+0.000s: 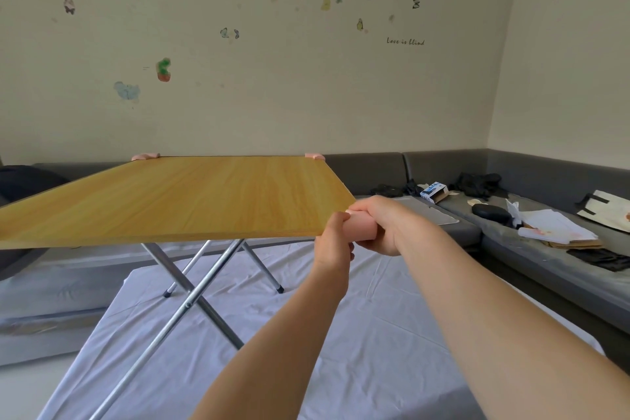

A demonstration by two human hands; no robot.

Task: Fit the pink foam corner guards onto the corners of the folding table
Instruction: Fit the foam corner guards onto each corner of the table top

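Observation:
The folding table (191,201) has a yellow wood-grain top and crossed metal legs (191,297), and it stands on a white sheet. Pink foam corner guards sit on its two far corners, one at the far left (146,156) and one at the far right (314,156). At the near right corner both hands close around a third pink guard (362,226). My left hand (332,239) grips it from the near side and below. My right hand (378,220) wraps over it from the right. The table corner itself is hidden by the hands and guard.
A grey sofa (531,177) runs along the back wall and the right side. On it lie black items (477,182), a small blue and white box (433,191), papers (552,227) and a bag (605,210). The white sheet (375,334) covers the floor under the table.

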